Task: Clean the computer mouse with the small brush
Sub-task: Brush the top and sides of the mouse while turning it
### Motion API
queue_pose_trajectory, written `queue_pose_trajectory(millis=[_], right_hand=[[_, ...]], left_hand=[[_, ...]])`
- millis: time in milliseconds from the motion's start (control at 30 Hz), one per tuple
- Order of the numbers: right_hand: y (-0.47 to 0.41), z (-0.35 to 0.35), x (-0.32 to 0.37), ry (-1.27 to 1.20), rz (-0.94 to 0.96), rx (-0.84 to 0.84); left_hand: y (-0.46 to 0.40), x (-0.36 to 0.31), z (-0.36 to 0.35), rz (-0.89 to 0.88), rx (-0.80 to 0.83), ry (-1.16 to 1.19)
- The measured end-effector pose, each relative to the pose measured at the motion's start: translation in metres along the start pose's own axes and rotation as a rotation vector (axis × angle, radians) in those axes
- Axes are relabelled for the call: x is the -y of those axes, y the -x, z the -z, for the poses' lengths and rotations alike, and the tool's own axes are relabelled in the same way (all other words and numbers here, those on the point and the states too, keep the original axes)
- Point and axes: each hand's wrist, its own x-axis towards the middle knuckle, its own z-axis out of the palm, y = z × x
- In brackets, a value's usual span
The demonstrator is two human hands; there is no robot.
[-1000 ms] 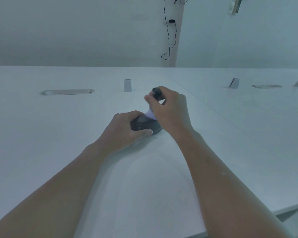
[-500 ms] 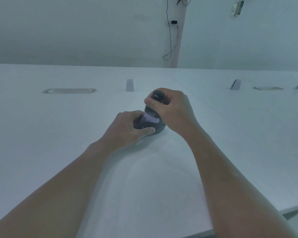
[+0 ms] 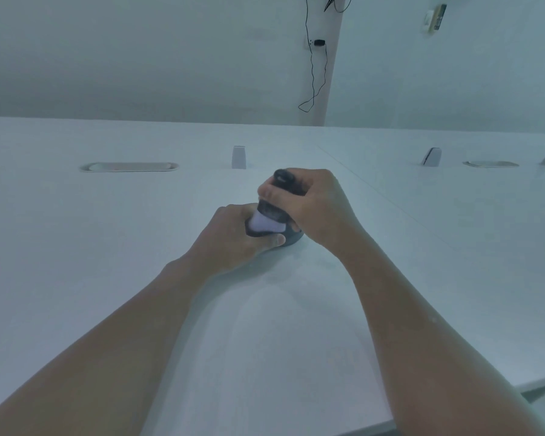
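Bristles meet the top of the computer mouse (image 3: 291, 240), which sits on the white surface (image 3: 265, 341) near its middle, mostly hidden under the two hands; the left hand (image 3: 233, 243) curls over the mouse's near and left side, thumb pressed along its front edge, apparently to pin it so that sweeping does not push it across the smooth top; the right hand (image 3: 312, 206) wraps its fingers round the dark handle of the small brush (image 3: 269, 220), held steeply with the handle's end poking out above the knuckles and the pale bristle head pointing down onto the mouse's back; that upright, fist-like hold probably gives firm downward pressure for working dust out of seams; how much of the shell is already cleaned cannot be told; further back on the surface lie an oval cable slot (image 3: 129, 167) and a small pale upright block (image 3: 239, 157), well apart from the work.
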Motion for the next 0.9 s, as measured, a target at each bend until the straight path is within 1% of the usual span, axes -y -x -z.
queue_pose_trajectory(millis=[33, 100, 133, 200, 233, 267, 333, 367, 467, 500, 567, 600, 700, 800, 900], right_hand=[[-0.001, 0.0, 0.0, -0.017, 0.012, -0.024], [-0.001, 0.001, 0.0, 0.061, 0.045, -0.104], [-0.002, 0.002, 0.0, 0.074, 0.035, -0.095], [-0.001, 0.008, 0.001, -0.015, -0.035, -0.002], [-0.001, 0.01, 0.0, -0.048, -0.049, 0.004], [-0.002, 0.012, -0.002, -0.04, -0.044, -0.034], [-0.003, 0.014, -0.005, 0.068, -0.022, -0.149], [-0.003, 0.014, -0.005, 0.081, -0.028, -0.163], [0.0, 0.013, 0.0, -0.029, -0.037, -0.031], [0.0, 0.012, 0.0, -0.031, -0.013, -0.031], [-0.002, 0.008, -0.001, 0.035, 0.032, -0.13], [-0.002, 0.008, -0.001, 0.057, 0.026, -0.15], [-0.001, 0.009, -0.002, 0.018, -0.016, -0.043], [-0.001, 0.008, 0.0, 0.024, 0.039, -0.123], [-0.002, 0.01, -0.004, 0.039, -0.031, -0.001]], left_hand=[[0.0, 0.0, 0.0, 0.002, -0.001, 0.012], [0.0, 0.0, -0.001, -0.014, 0.007, 0.014], [0.0, 0.0, -0.001, -0.01, 0.003, 0.008], [-0.001, 0.001, -0.001, 0.007, 0.0, 0.014], [-0.001, 0.002, -0.001, 0.008, 0.0, 0.018], [-0.001, 0.002, 0.0, 0.006, 0.001, 0.018], [0.0, 0.001, 0.0, -0.008, -0.001, 0.016], [0.0, 0.001, 0.0, -0.011, -0.005, 0.02], [0.001, 0.0, 0.0, -0.017, -0.006, 0.052], [0.002, -0.001, 0.0, -0.024, 0.001, 0.072], [0.003, -0.001, -0.001, -0.047, 0.005, 0.082], [0.004, -0.001, -0.001, -0.058, 0.004, 0.083], [0.005, -0.002, -0.001, -0.069, -0.016, 0.103], [0.004, -0.002, -0.001, -0.088, -0.011, 0.091], [0.003, 0.0, 0.0, -0.061, -0.029, 0.095]])
